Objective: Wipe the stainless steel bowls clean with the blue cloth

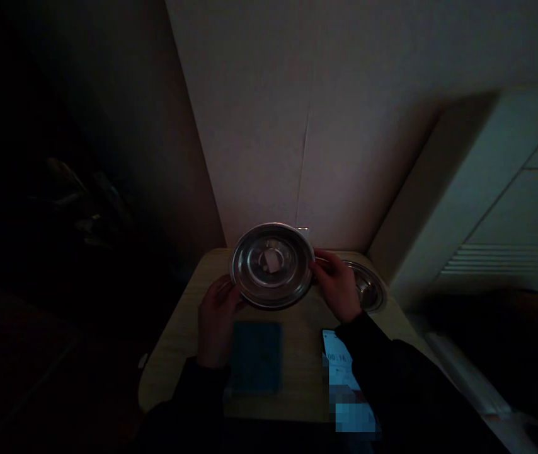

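Both of my hands hold a round, shiny metal plate (276,293) up above the table, tilted toward me. My left hand (217,321) is closed on its lower left rim. My right hand (337,284) pinches its right rim between thumb and fingers. A small pale piece (271,260) shows at the plate's centre; whether it lies loose or is stuck on, I cannot tell. Behind my right hand, a second round metal dish (373,287) sits on the table, partly hidden. Below the plate lies a dark blue, square, flat thing (256,359), blurred.
The pale wooden table (169,359) has rounded corners and stands against a light wall (259,126). A lit phone (337,353) with a timer lies beneath my right forearm. At right is a white cabinet (509,202) with slats. The left side is very dark.
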The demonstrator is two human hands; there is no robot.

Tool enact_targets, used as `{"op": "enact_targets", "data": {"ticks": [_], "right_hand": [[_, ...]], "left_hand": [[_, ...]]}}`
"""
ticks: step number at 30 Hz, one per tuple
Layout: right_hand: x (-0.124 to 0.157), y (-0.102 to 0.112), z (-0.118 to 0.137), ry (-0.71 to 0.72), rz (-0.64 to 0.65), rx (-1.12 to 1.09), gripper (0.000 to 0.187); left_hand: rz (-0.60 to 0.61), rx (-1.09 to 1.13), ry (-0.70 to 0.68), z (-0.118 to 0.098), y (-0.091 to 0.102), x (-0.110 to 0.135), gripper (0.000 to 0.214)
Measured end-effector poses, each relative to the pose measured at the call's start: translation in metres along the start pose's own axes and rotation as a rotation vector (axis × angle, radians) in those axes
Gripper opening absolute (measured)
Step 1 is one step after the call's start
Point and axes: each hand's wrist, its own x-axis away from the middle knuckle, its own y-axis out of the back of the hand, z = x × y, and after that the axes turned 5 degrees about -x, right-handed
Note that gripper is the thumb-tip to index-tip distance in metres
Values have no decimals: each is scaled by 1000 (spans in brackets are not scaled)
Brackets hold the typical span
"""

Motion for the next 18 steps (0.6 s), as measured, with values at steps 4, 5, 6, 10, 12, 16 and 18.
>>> {"op": "enact_targets", "data": {"ticks": [4, 5, 6, 10, 12, 16, 18], "right_hand": [[18, 8, 5, -36, 13, -97, 35], [22, 10, 7, -51, 17, -111, 35], [25, 13, 8, -67, 23, -119, 35], [35, 25, 13, -165, 54, -118, 34], [39, 31, 16, -221, 75, -106, 33], [46, 36, 16, -284, 93, -85, 31], [49, 35, 14, -296, 107, -72, 31]], "left_hand": [[28, -72, 39, -1, 13, 11, 39], [54, -102, 49, -2, 16, 14, 40], [89, -131, 59, -3, 19, 16, 41], [266, -207, 127, -8, 28, 26, 47], [327, -204, 158, -6, 32, 30, 51], [399, -154, 173, 6, 39, 34, 56], [413, -119, 183, 11, 42, 35, 56]]}}
